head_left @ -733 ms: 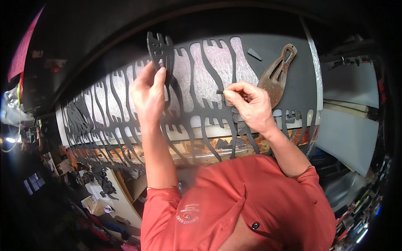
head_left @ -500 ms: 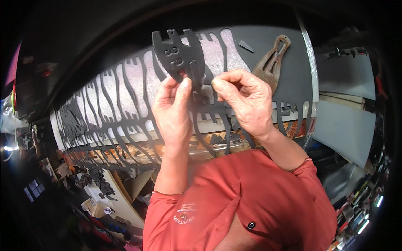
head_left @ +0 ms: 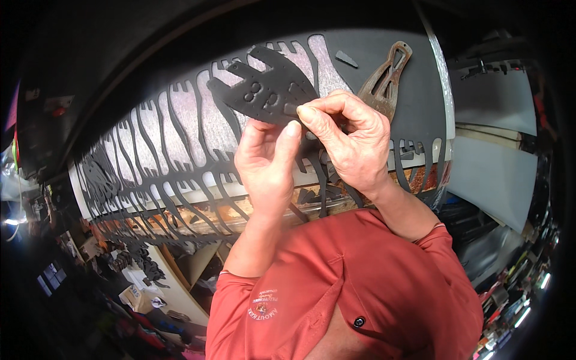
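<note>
A flat black cut-out piece [head_left: 258, 87], shaped like a fork with several short prongs and pressed marks on its face, is held up above the work surface. My left hand [head_left: 267, 162] pinches its near edge between thumb and fingers. My right hand [head_left: 354, 138] is closed at the lower right part of the same piece, thumb and forefinger pressed together against it beside a slot. Whatever lies deeper between those fingertips is hidden. Beyond the right hand, a rusty metal cutting die [head_left: 377, 90] with a holed, narrow end rests on the black sheet [head_left: 423, 96].
The black sheet's left part is a web of cut outlines [head_left: 161, 135] over a pale board. A small grey-black offcut [head_left: 346, 59] lies near the die. Along the near edge, dark scraps [head_left: 312, 195] sit on a brownish ledge. Pale panels [head_left: 495, 174] stand at the right.
The black piece has tilted, its prongs swinging to the left. My left hand has moved right and slightly nearer. My right fingertips, formerly beside the piece, now press on it.
</note>
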Motion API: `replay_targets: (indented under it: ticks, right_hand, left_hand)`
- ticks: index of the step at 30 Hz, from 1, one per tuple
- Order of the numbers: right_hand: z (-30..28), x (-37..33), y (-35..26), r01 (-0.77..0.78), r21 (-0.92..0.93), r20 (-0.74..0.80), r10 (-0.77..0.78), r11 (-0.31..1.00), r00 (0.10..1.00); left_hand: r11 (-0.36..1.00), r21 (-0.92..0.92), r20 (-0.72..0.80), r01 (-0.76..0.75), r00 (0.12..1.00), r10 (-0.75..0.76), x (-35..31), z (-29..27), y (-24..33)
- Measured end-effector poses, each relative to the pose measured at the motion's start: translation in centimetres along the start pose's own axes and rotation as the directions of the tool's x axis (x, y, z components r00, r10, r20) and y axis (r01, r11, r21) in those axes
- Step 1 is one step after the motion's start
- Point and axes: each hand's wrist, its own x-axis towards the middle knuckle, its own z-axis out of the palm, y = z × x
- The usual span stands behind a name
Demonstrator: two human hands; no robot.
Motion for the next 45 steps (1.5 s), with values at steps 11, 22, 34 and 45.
replay_targets:
  ticks: [11,22,34,45]
  right_hand:
    - [-0.2,1.0,0.5,0.330,-0.258,0.194,-0.286,0.908,0.938]
    - [-1.4,0.2,0.9,-0.096,-0.020,0.183,0.098,0.995,0.978]
    - [-1.3,0.1,0.7,-0.005,-0.090,0.179,0.021,0.996,0.984]
    - [-0.8,-0.1,1.6,-0.011,-0.002,0.162,0.012,1.000,0.987]
  left_hand:
    - [0.997,-0.016,-0.077,0.070,0.994,-0.071,0.9,-0.9,1.0]
    - [0.971,0.236,-0.089,0.041,0.996,-0.021,0.7,-0.5,1.7]
    - [0.970,0.239,-0.080,0.048,0.996,-0.030,0.9,-0.6,1.9]
    - [0.933,0.355,-0.076,-0.067,0.992,0.100,0.7,-0.4,0.5]
